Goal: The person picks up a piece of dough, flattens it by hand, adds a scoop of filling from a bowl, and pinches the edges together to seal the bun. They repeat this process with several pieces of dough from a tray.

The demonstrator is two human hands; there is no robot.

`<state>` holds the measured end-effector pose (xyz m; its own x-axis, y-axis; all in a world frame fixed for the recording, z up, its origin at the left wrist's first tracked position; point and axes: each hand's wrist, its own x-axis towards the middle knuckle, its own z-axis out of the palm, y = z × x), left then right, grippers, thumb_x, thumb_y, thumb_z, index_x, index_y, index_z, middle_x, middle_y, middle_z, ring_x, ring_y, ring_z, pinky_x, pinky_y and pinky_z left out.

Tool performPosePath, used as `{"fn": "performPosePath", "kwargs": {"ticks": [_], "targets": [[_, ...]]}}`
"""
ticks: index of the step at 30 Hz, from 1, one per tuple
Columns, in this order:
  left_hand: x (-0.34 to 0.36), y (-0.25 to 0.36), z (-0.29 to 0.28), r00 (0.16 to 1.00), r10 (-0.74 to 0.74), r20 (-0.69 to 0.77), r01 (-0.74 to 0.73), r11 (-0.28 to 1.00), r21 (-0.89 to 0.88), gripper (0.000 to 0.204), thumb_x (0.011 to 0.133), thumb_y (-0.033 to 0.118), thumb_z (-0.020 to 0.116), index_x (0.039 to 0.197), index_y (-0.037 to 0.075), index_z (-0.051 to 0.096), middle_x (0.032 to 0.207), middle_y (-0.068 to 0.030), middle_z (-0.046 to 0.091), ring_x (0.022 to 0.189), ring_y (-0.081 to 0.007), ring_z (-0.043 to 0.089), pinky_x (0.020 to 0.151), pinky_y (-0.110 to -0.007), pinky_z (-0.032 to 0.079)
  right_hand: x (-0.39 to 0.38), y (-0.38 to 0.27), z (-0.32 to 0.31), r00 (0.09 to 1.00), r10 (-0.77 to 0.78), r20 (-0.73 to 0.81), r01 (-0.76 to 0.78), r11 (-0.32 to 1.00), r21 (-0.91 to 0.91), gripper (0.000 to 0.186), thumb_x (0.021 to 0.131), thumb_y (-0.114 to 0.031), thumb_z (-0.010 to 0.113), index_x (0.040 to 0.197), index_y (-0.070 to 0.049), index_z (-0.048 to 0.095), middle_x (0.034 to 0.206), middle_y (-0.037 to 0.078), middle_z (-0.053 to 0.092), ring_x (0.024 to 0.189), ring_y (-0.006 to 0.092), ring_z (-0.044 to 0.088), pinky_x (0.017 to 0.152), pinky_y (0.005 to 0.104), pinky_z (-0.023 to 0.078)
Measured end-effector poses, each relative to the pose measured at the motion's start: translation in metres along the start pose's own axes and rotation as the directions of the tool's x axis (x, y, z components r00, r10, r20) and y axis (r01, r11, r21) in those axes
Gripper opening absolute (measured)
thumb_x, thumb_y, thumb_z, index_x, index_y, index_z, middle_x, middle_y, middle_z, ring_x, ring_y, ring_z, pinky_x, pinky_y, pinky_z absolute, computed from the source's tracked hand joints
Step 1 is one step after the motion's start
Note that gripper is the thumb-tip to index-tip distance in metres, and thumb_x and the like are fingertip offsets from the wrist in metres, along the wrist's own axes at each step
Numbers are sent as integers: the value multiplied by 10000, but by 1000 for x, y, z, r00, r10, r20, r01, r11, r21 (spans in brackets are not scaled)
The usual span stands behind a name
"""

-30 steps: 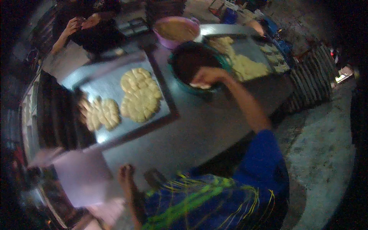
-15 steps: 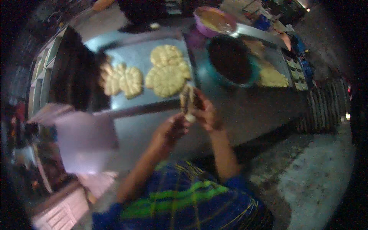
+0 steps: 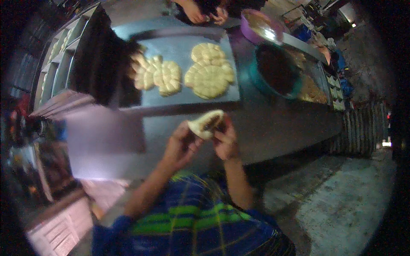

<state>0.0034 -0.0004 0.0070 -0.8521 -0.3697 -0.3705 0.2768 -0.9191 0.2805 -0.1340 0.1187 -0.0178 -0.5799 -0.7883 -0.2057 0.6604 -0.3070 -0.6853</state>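
A pale piece of dough (image 3: 199, 125) with dark filling showing in its fold is held up between both hands, over the near edge of the metal table. My left hand (image 3: 181, 145) grips its left end with the fingers closed on it. On the right side my right hand (image 3: 225, 141) pinches the other edge. Just beyond, a metal baking tray (image 3: 171, 103) carries shaped dough: a figure (image 3: 209, 79) of scored rounded pieces on the right, and a segmented one (image 3: 160, 77) on the left.
A teal basin (image 3: 255, 79) with dark contents stands right of the tray, a purple basin (image 3: 247, 32) behind it. Flattened dough (image 3: 314, 90) lies farther right. Across the table are another person's hands (image 3: 198, 15). Shelving (image 3: 55, 64) with trays rises at the left.
The filled dough has turned from upright to slanting, and its dark filling faces up more. My view has shifted, and the other person's hands have come into sight at the far side.
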Motion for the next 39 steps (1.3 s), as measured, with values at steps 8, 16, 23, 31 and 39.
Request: {"fn": "performPosePath", "kwargs": {"ticks": [8,16,23,31,39], "targets": [[-21,37,22,963,269,2,-233,831,505,284,913,87,658,1172,84,540,1117,-39,611,977,-153,604,789,-291,511,-7,-18,67,708,-288,645,660,-53,-749,306,846,-41,698,1136,-138,694,1208,97,618,1052,207,651,791,352,587],[-32,60,5,986,77,145,-163,547,821,243,867,37,650,1106,36,605,1057,-35,634,935,-130,602,795,-286,487,-4,-51,100,906,-88,414,423,147,-894,323,784,-83,763,1099,-97,692,931,67,648,814,240,671,676,345,555],[-35,69,3,1000,7,31,-22,849,528,274,944,275,665,1079,38,640,990,-41,663,904,-134,618,797,-280,491,6,-48,78,764,-33,645,645,35,-763,236,768,-61,768,993,-70,698,941,92,673,841,255,673,708,356,558],[-27,54,-18,991,-62,-122,101,931,350,338,955,313,655,1166,56,595,1104,-32,633,946,-158,629,839,-290,518,-18,-9,113,670,-326,667,639,-205,-742,313,793,-59,736,1099,-19,685,1055,134,683,967,289,684,833,381,581],[-33,49,-3,983,183,-8,-139,772,620,291,932,127,649,1204,31,603,1168,-80,633,1071,-200,610,971,-357,476,-18,4,95,878,-384,285,401,265,-877,230,855,-88,740,1069,-14,703,1023,133,685,912,212,688,739,304,570]]}}
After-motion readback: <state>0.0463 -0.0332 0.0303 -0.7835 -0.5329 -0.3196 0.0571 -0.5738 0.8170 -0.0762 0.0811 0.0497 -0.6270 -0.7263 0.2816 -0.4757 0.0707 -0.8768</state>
